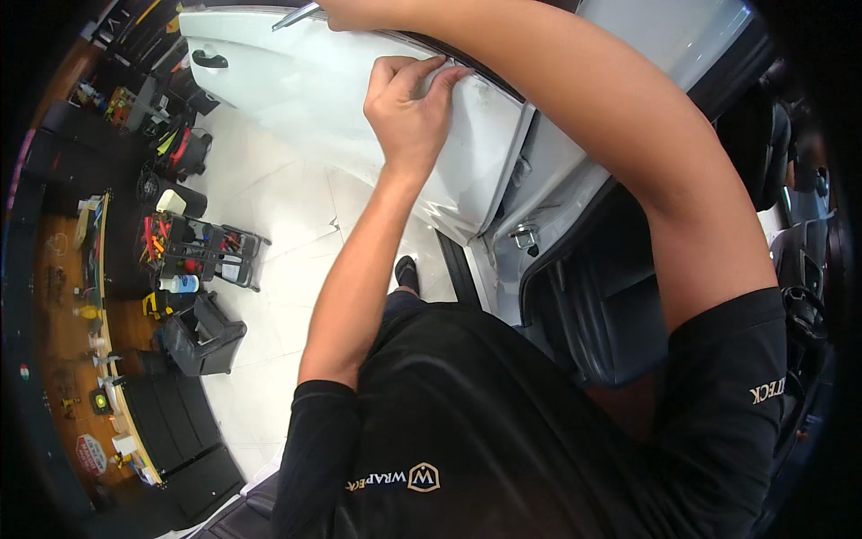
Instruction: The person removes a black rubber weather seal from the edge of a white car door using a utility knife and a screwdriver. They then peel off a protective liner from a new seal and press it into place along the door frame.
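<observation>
A white car door (296,94) with a dark handle stands open in front of me. My left hand (409,108) is closed in a pinch at the door's upper edge, beside the dark window strip. What lies between its fingertips is too small to make out. Farther along the same edge, my right hand (364,13) grips a slim silver tool (295,16) whose tip points left over the door. The top frame border cuts off part of this hand. The tool's exact kind cannot be told.
The car's black seat (597,314) and the door latch (524,236) are to the right. On the left, a tool cart (215,256) and a black bin (205,337) stand on the pale tiled floor (278,216). A wooden workbench (121,377) runs along the far left.
</observation>
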A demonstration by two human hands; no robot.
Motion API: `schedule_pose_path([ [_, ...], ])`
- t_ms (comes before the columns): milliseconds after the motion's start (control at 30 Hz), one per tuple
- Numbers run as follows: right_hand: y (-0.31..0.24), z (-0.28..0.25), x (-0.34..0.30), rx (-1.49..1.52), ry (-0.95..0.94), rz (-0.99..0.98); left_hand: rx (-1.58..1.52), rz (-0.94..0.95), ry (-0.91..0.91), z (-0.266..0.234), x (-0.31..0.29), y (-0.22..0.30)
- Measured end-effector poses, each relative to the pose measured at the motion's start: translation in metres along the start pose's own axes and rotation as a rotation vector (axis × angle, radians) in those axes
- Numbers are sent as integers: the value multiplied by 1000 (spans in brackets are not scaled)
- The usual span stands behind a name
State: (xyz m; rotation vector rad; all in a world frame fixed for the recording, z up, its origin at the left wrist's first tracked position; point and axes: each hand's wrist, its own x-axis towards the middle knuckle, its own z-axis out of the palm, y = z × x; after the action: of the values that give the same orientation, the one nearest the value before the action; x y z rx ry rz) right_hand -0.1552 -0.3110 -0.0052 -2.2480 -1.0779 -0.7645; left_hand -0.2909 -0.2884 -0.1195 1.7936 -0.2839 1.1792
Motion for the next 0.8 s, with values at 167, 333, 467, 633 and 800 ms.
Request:
schedule_pose_path([
  [167,-3,3,2,3,-4,-2,-73,102,219,25,-13,-14],
  [333,3,-5,2,-22,-4,11,-208,29,134,37,0,-15],
  [467,-3,1,9,0,-10,-1,28,82,106,33,4,-22],
  [633,-3,-3,8,-16,-17,10,45,-1,143,38,7,-10],
  [800,-4,0,9,-12,-10,8,67,-84,196,34,11,-8],
])
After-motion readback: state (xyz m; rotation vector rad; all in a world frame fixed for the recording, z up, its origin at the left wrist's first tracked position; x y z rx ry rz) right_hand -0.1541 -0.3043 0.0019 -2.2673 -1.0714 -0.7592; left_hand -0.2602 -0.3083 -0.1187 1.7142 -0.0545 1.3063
